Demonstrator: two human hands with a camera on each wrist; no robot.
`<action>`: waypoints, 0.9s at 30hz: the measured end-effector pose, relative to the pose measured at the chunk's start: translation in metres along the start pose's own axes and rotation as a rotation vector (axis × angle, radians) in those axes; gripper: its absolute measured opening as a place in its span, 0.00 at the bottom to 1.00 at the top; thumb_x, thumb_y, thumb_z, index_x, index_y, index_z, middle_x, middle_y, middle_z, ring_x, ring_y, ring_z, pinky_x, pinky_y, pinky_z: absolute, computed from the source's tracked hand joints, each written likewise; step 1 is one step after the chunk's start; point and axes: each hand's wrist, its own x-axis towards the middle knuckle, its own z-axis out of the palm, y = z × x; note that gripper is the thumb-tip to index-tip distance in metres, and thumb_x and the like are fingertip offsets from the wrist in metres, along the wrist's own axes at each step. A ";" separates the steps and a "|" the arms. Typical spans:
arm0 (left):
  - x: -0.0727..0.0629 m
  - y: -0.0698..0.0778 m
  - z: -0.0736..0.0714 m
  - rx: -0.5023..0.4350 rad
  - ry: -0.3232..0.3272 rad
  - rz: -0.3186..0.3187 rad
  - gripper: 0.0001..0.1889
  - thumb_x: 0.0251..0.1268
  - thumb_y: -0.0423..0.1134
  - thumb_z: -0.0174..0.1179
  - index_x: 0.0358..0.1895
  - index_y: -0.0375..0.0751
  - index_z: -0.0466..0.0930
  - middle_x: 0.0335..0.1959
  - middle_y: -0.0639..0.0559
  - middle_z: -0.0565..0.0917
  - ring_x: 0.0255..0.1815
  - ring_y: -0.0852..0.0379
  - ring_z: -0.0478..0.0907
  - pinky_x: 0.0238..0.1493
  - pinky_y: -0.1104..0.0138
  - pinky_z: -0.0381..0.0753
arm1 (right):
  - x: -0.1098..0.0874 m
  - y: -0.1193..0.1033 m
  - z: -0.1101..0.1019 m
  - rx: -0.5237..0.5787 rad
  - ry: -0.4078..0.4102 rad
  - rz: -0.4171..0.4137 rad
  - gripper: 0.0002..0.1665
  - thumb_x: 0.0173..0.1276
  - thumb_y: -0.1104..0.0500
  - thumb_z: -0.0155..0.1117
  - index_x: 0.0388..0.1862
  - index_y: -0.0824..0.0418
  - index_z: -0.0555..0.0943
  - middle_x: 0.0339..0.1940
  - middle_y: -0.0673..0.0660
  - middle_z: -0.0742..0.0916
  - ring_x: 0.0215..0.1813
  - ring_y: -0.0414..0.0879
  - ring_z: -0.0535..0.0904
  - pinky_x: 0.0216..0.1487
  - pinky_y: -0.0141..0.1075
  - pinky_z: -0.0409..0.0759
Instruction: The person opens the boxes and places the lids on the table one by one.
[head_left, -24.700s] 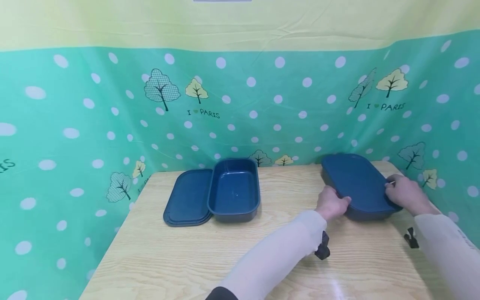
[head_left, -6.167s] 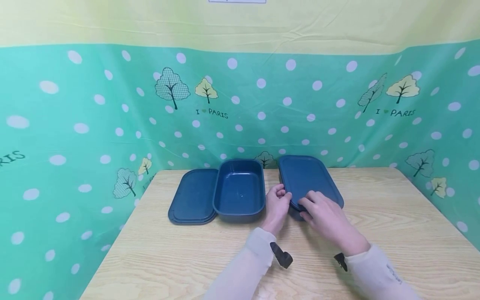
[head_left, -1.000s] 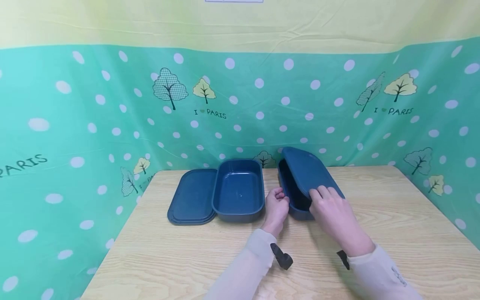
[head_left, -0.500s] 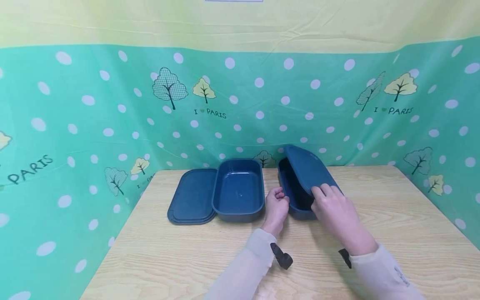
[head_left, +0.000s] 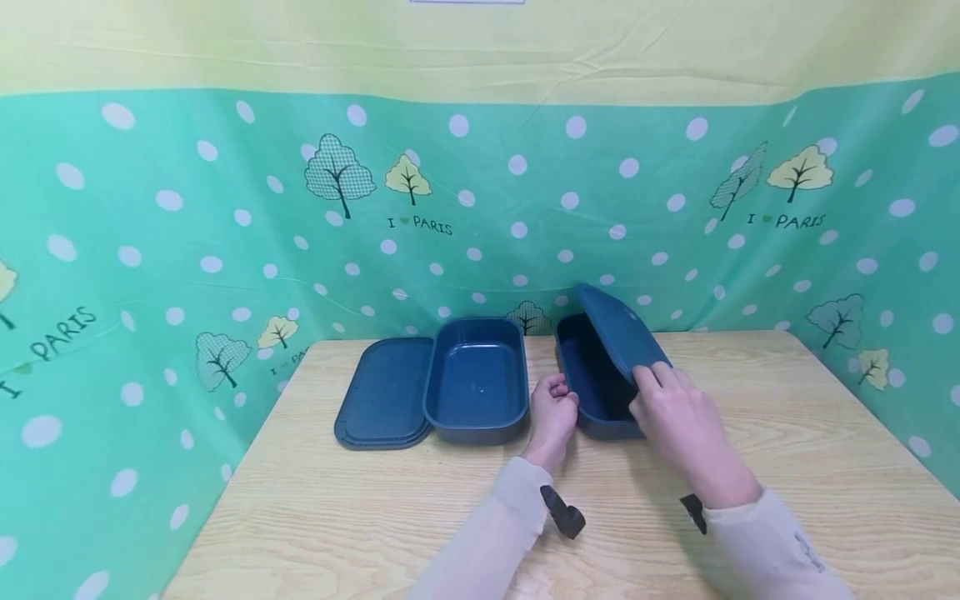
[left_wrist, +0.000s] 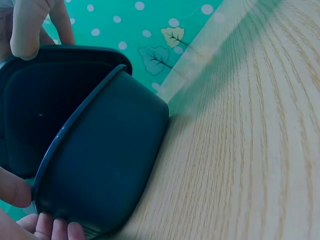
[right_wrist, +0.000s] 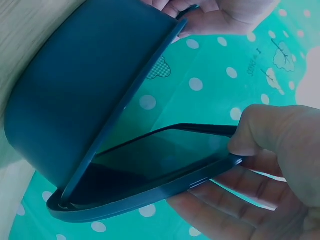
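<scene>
A dark blue plastic food container (head_left: 611,429) stands towards the back right of the table, its matching lid (head_left: 617,330) tilted up along the left side. The lid's right side still meets the container's rim. My right hand (head_left: 686,425) pinches the lid's near corner; in the right wrist view the thumb is on one face and fingers (right_wrist: 225,200) are on the other. My left hand (head_left: 552,418) holds the container's near left corner, thumb at the rim and fingertips (left_wrist: 59,229) against the outer wall (left_wrist: 110,155). The container's inside is dark in shadow.
Left of my left hand stands a second blue container (head_left: 477,434), uncovered, with nothing inside. A second lid (head_left: 386,392) lies flat against its left side. A dotted green curtain (head_left: 555,208) hangs behind and beside the wooden table (head_left: 375,533).
The lid was lying flat on the right container; its left side now stands raised, tilting further over the last second as my right hand moves right. Earlier, that container was carried left.
</scene>
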 end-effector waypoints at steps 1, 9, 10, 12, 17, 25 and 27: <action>0.000 0.000 0.000 -0.002 0.000 0.000 0.18 0.54 0.21 0.55 0.50 0.32 0.76 0.37 0.49 0.75 0.38 0.56 0.74 0.40 0.67 0.77 | 0.000 0.001 -0.001 0.004 0.006 0.005 0.17 0.48 0.70 0.65 0.40 0.73 0.78 0.30 0.65 0.80 0.27 0.57 0.76 0.22 0.49 0.80; -0.001 0.001 0.000 -0.007 -0.002 0.001 0.18 0.54 0.21 0.55 0.50 0.32 0.76 0.36 0.49 0.74 0.38 0.56 0.74 0.40 0.67 0.77 | 0.000 0.004 -0.005 0.047 0.012 0.054 0.18 0.51 0.69 0.63 0.42 0.73 0.77 0.30 0.65 0.79 0.27 0.57 0.76 0.23 0.50 0.80; -0.001 0.001 0.000 -0.006 -0.003 0.001 0.18 0.54 0.21 0.55 0.50 0.32 0.76 0.36 0.49 0.74 0.38 0.56 0.74 0.40 0.67 0.77 | 0.000 0.005 -0.006 0.051 0.013 0.059 0.18 0.51 0.69 0.63 0.43 0.73 0.77 0.30 0.65 0.79 0.28 0.57 0.76 0.23 0.50 0.80; 0.000 0.001 0.000 -0.007 -0.003 -0.001 0.18 0.54 0.21 0.56 0.50 0.32 0.76 0.36 0.49 0.74 0.38 0.56 0.74 0.40 0.67 0.77 | 0.001 0.005 -0.006 0.059 0.015 0.075 0.18 0.51 0.69 0.62 0.43 0.74 0.77 0.30 0.66 0.80 0.28 0.57 0.77 0.23 0.51 0.80; 0.000 0.000 0.000 -0.009 -0.003 -0.003 0.17 0.54 0.21 0.56 0.50 0.32 0.76 0.36 0.48 0.74 0.37 0.55 0.74 0.39 0.67 0.77 | 0.002 0.007 -0.010 0.089 0.019 0.127 0.18 0.53 0.69 0.60 0.45 0.75 0.77 0.32 0.66 0.81 0.30 0.58 0.77 0.27 0.53 0.80; 0.000 0.000 0.000 0.000 0.000 0.001 0.17 0.55 0.21 0.56 0.50 0.32 0.76 0.36 0.48 0.74 0.38 0.55 0.74 0.40 0.66 0.78 | 0.002 0.011 -0.013 0.114 0.022 0.165 0.16 0.55 0.69 0.59 0.43 0.74 0.77 0.30 0.65 0.80 0.29 0.56 0.76 0.27 0.52 0.79; 0.000 0.000 0.000 0.002 0.001 0.000 0.17 0.55 0.21 0.56 0.50 0.32 0.76 0.36 0.48 0.74 0.38 0.55 0.74 0.40 0.66 0.78 | 0.002 0.011 -0.014 0.117 0.017 0.175 0.15 0.55 0.69 0.59 0.43 0.74 0.77 0.30 0.65 0.80 0.28 0.56 0.75 0.27 0.52 0.79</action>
